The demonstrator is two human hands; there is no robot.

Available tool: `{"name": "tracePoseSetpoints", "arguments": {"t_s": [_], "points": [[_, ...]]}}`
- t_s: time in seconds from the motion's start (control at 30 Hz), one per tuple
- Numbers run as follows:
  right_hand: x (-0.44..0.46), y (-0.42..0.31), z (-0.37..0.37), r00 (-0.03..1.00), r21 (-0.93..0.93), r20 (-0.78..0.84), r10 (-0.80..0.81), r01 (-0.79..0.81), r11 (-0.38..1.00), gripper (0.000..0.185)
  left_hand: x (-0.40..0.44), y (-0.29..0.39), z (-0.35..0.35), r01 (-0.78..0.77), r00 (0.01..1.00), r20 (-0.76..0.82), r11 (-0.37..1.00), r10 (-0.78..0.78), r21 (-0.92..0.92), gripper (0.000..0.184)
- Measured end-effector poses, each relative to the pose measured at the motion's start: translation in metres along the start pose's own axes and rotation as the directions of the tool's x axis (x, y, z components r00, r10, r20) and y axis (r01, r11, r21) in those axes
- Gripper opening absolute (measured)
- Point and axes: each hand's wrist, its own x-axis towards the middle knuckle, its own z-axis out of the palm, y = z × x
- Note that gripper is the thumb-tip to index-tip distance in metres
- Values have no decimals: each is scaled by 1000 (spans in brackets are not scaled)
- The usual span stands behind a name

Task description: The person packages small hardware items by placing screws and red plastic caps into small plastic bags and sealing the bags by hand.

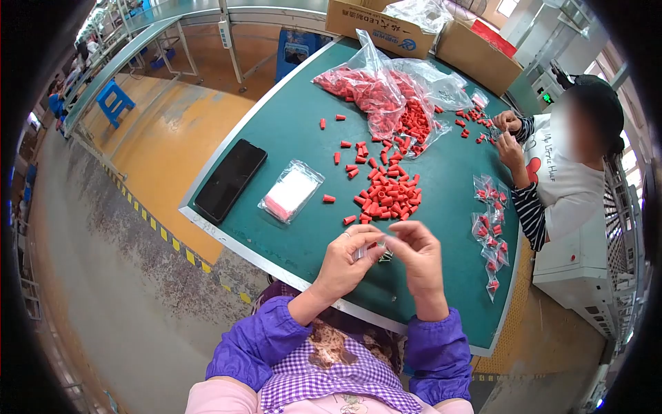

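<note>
left hand (345, 262): grip pinched on what appears a small clear packet (359, 253), above the surface (441, 190). right hand (420, 262): grip curled, blurred; hold cannot be told. red caps (390, 196) heaped just beyond. packet judged light, limp, slippery; best taken by its edges.

Straight ahead of the left hand (347, 262) and right hand (419, 259), the way's being blocked by a heap of red caps (389, 196), with the stretch behind it being hogged by a big clear bag (372, 95) of them. Left side's being pinched by a black phone (231, 181) and a small packet (292, 191). A pretty decent lane of green tabletop (447, 196) is being left between the heap and the little bags (491, 239); past those, the right edge is being hemmed in by a co-worker's striped sleeve (531, 215).
</note>
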Motion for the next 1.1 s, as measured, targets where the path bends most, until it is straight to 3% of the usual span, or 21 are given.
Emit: {"name": "tracePoseSetpoints", "arguments": {"t_s": [0.03, 0.1, 0.13, 0.2, 0.37, 0.43, 0.47, 0.57, 0.7, 0.77, 0.87, 0.93, 0.97, 1.1], "points": [[4, 1, -1, 992, 3, -68, -106, 106, 994, 13, 2, 6, -3, -1, 1000, 1, 1000, 1, 1, 20], [8, 1, -15, 999, -41, -2, -54, 54, 998, 13, 5, 20, -7, 377, 926, 162, 844, -341, -381, 25], [7, 0, -16, 998, -40, -5, -59, 59, 997, 13, 5, 16, -5, 359, 933, 185, 841, -310, -405, 27], [3, 2, -17, 982, 25, 177, 64, -69, 997, 12, 5, 17, -3, 385, 922, 204, 831, -328, -401, 28], [3, 12, -20, 993, 138, 115, 2, -18, 990, 11, 3, 26, 2, 440, 897, 200, 765, -394, -469, 26], [4, 12, -23, 992, 165, 128, -8, -14, 986, 11, 1, 25, 0, 468, 871, 87, 763, -483, -445, 21], [4, 12, -23, 992, 169, 123, -9, -12, 986, 11, 0, 20, 2, 403, 889, 23, 760, -457, -509, 14], [4, 14, -23, 994, 140, 110, -12, -3, 990, 10, -2, 16, -1, 455, 875, 63, 770, -480, -447, 9], [0, 14, -18, 999, 79, 30, -43, 40, 996, 10, -2, 13, 0, 466, 869, 118, 714, -481, -523, 7], [-1, 13, -17, 996, 59, -14, -83, 84, 995, 10, -1, 14, -2, 528, 823, 199, 587, -533, -614, 7], [0, 15, -19, 992, -27, 1, -130, 130, 991, 7, 10, 33, -1, 550, 816, 125, 691, -564, -470, 7], [0, 11, -20, 956, -256, 80, -281, 292, 921, 4, 8, 25, 5, 490, 859, 121, 731, -498, -475, 7], [-1, 11, -20, 957, -263, 77, -281, 292, 920, 4, 7, 22, 8, 426, 897, 112, 767, -428, -481, 7], [-6, 6, -15, 957, -419, 49, -285, 279, 864, 4, 2, 15, 7, 407, 905, 103, 766, -414, -498, 7]]}}
